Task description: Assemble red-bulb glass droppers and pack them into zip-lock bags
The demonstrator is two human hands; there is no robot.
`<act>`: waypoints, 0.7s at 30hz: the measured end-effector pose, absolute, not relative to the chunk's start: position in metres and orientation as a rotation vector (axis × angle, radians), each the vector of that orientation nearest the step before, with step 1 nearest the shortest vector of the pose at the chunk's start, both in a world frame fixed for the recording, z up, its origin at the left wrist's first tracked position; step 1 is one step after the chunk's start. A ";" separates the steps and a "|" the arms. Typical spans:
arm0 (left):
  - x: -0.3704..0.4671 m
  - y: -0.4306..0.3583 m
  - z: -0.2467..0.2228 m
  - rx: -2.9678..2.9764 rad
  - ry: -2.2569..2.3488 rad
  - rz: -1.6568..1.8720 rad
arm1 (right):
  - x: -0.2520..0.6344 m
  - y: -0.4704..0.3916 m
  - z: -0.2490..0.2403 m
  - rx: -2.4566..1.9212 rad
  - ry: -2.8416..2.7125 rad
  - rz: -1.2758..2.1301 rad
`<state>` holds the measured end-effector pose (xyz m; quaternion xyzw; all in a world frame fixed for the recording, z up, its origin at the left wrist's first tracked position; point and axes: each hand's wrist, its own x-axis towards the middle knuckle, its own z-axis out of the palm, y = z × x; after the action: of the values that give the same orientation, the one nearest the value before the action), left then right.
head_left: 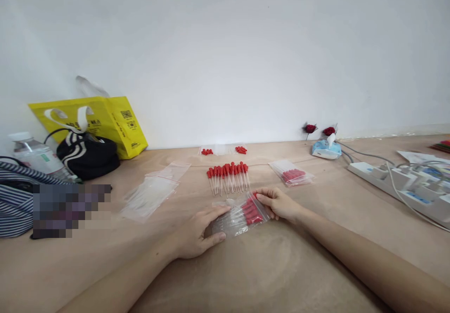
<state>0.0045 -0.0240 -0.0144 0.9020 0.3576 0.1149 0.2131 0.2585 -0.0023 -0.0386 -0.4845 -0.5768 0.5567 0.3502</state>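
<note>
A clear zip-lock bag (230, 221) lies in front of me, holding several droppers with red rubber bulbs (252, 211) that point right. At its left end rests my left hand (197, 233), thumb and fingers spread apart along the bag. My right hand (277, 203) pinches the bag's right upper edge, close to a red bulb; its other fingers curl underneath. Just behind the bag, several loose droppers (228, 177) lie side by side, red bulbs away from me and clear tips towards me.
Flat clear bags (153, 195) overlap on the left; a filled bag (292, 174) lies right. Small red bulbs (241, 150) lie near the wall. A yellow bag (128, 130), a bottle (35, 153) and a black cap (91, 156) stand left; tissues (326, 150) and a power strip (397, 186) right.
</note>
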 end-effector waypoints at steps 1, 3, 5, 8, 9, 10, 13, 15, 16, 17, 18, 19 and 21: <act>0.005 -0.024 -0.014 2.502 0.993 0.320 | 0.258 -0.002 -0.038 -1.282 -1.508 1.438; 0.005 -0.025 -0.014 2.498 0.996 0.313 | 0.255 -0.001 -0.039 -1.321 -1.534 1.411; 0.006 -0.025 -0.013 2.498 1.002 0.303 | 0.252 0.002 -0.041 -1.369 -1.507 1.351; 0.007 -0.026 -0.012 2.503 1.003 0.308 | 0.245 0.008 -0.046 -1.398 -1.390 1.205; 0.007 -0.026 -0.012 2.504 1.002 0.312 | 0.243 0.009 -0.048 -1.375 -1.385 1.160; 0.006 -0.026 -0.012 2.505 1.000 0.313 | 0.242 0.011 -0.049 -1.348 -1.403 1.140; 0.005 -0.025 -0.013 2.513 0.997 0.300 | 0.247 0.011 -0.048 -1.339 -1.456 1.188; 0.005 -0.024 -0.014 2.516 0.992 0.301 | 0.258 0.010 -0.044 -1.325 -1.482 1.211; 0.005 -0.024 -0.014 2.517 0.986 0.304 | 0.264 0.008 -0.042 -1.289 -1.524 1.222; 0.005 -0.024 -0.014 2.519 0.980 0.309 | 0.271 0.007 -0.039 -1.235 -1.590 1.248; 0.005 -0.024 -0.014 2.520 0.975 0.313 | 0.277 0.006 -0.037 -1.177 -1.668 1.291; 0.006 -0.023 -0.014 2.521 0.972 0.315 | 0.282 0.005 -0.035 -1.133 -1.744 1.343; 0.006 -0.023 -0.014 2.523 0.979 0.311 | 0.288 0.003 -0.032 -1.093 -1.853 1.416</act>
<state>0.0065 -0.0232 -0.0138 0.9060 0.3516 0.1117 0.2074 0.2881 0.0028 -0.0320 -0.4076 -0.6909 0.5278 0.2793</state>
